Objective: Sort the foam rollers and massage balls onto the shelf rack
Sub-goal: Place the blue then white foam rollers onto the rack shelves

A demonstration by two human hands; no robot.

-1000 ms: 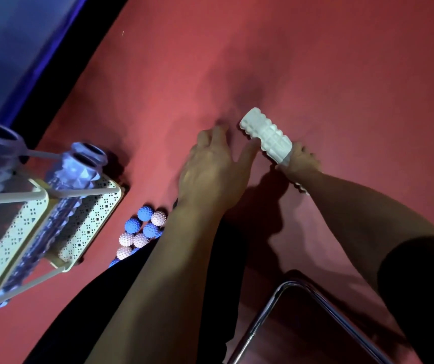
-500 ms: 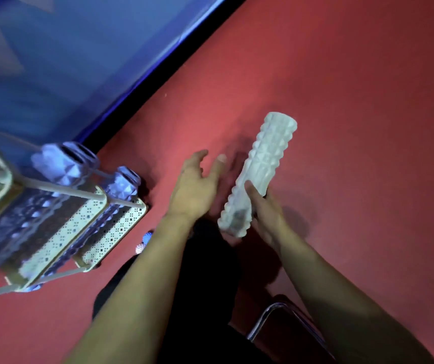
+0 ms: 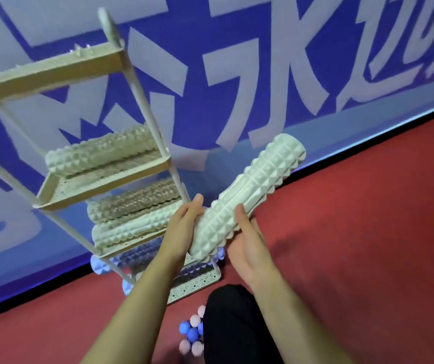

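Observation:
A white ridged foam roller (image 3: 252, 195) slants up to the right in mid-air, held at its lower end by both hands. My left hand (image 3: 181, 229) grips its left side and my right hand (image 3: 247, 248) cups it from the right. Left of it stands the cream shelf rack (image 3: 100, 179). One white roller (image 3: 100, 151) lies on the middle tier, two more rollers (image 3: 131, 216) on the tier below, and blue rollers (image 3: 131, 256) at the bottom. Several blue and pink spiky massage balls (image 3: 192, 334) lie on the red floor beside my knee.
A blue wall banner with large pale lettering (image 3: 263, 74) runs behind the rack. The red floor mat (image 3: 355, 245) stretches to the right. My dark trouser leg (image 3: 236, 324) fills the lower middle. The rack's top tier (image 3: 53, 72) shows nothing on it.
The white roller has been lifted off the floor and swung up toward the rack. My left hand, free before, now grips it too. The view has tilted up to the rack and wall.

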